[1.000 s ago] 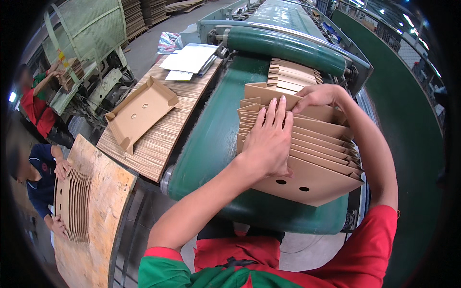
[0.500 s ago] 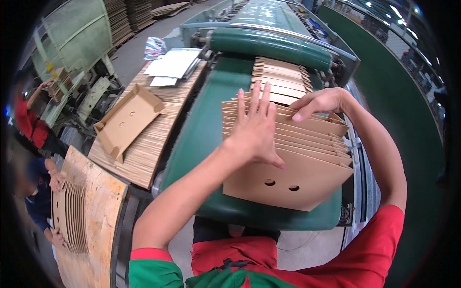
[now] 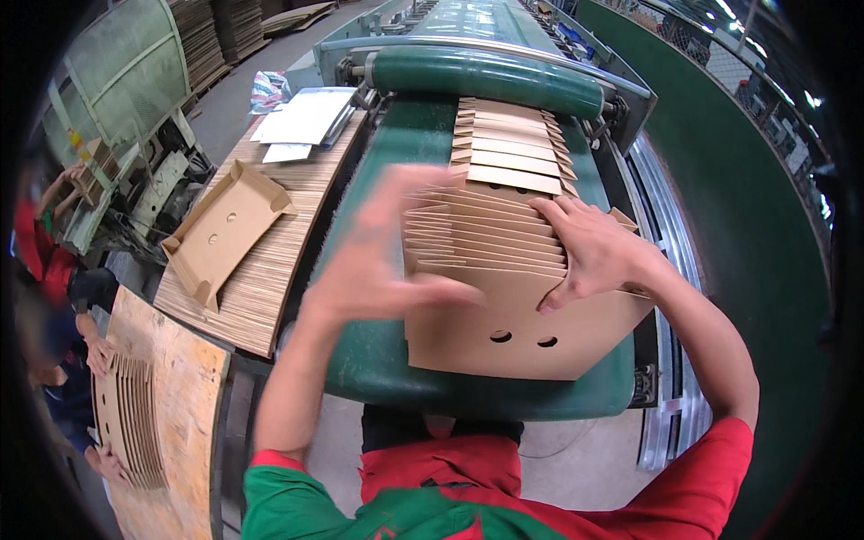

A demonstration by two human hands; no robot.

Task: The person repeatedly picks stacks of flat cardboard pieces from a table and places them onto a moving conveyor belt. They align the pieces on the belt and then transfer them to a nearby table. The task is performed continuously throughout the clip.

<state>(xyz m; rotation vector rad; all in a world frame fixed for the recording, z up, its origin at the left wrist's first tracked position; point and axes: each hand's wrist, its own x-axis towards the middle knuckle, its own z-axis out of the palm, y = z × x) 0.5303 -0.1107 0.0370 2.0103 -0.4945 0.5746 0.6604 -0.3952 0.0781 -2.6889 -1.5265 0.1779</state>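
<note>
A stack of folded brown cardboard boxes (image 3: 513,319) leans on edge at the near end of a green conveyor belt (image 3: 378,360). The front sheet has two round holes. My left hand (image 3: 364,252), smeared by motion, is at the stack's left side with thumb and fingers wide apart; whether it touches the cardboard I cannot tell. Across the stack's top edges on the right lies my right hand (image 3: 598,252), its fingers spread toward the back and its thumb at the front sheet. Behind the stack, a row of overlapping folded boxes (image 3: 513,144) comes from under a green roller (image 3: 486,81).
To the left, an open cardboard tray (image 3: 229,229) and white sheets (image 3: 306,117) lie on stacked boards (image 3: 261,310). Farther left, a co-worker's hands (image 3: 101,355) hold another cardboard stack (image 3: 130,418) on a wooden table (image 3: 193,378). A green wall (image 3: 720,198) runs along the right.
My left hand has moved left from the stack's top to its side. My right hand has come forward over the top edges, its thumb now at the front sheet. The view has shifted slightly.
</note>
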